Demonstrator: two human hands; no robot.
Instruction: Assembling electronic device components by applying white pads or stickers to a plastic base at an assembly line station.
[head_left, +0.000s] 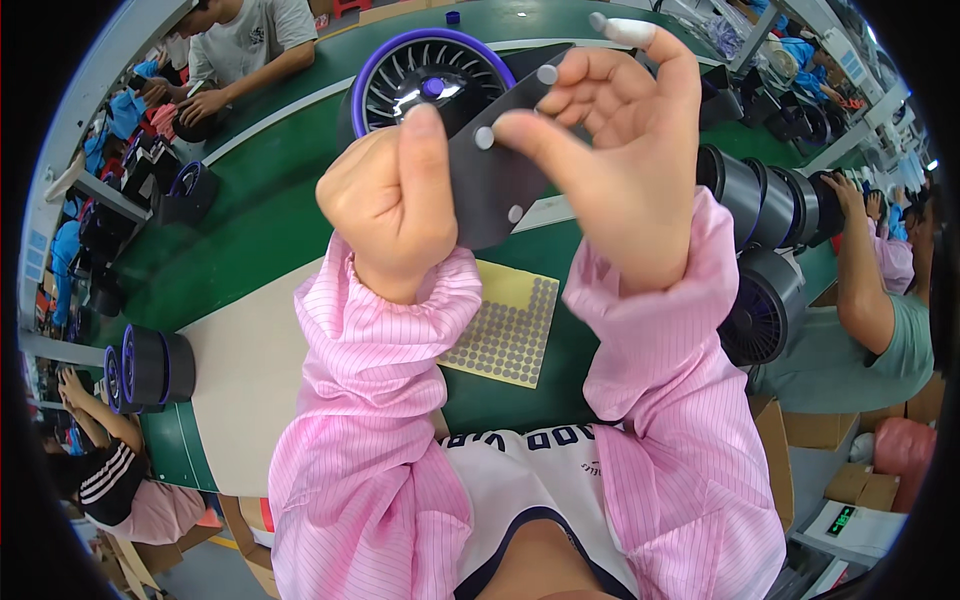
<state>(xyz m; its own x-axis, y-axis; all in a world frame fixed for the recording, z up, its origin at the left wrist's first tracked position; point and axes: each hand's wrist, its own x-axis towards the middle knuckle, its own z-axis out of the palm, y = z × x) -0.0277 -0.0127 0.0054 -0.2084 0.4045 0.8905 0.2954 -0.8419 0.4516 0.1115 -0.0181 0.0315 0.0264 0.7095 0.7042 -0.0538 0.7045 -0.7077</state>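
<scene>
while you've got both arms raised over the bench, the head view shows your left hand [385, 200] curled into a loose fist, thumb up and pressed flat on the near face of a dark grey fan base [490, 175], so that hand is clamped on the part from its left edge. your right hand [625, 150] is half open, palm facing you, with the index and thumb tips pinching at the base's upper right edge, right by one of the small grey rubber pads [547, 74] stuck on it. the other fingers fan upward, and one fingertip has white tape [625, 30] wrapped round it. three more pads show on the base, one near your right fingertips and one near the lower corner.

the base sits up in the air between your two hands, tilted, and behind it is the round fan head with a purple ring [425, 75], which looks joined to it.

below your wrists, a yellow sheet of grey pads [505, 325] lies flat on the green bench [260, 210], partly on a white mat [250, 370]. more finished fans [765, 200] are lined up just right of your right sleeve, and a couple more [150, 365] stand at the left. other people's hands work at the far left and right edges.
</scene>
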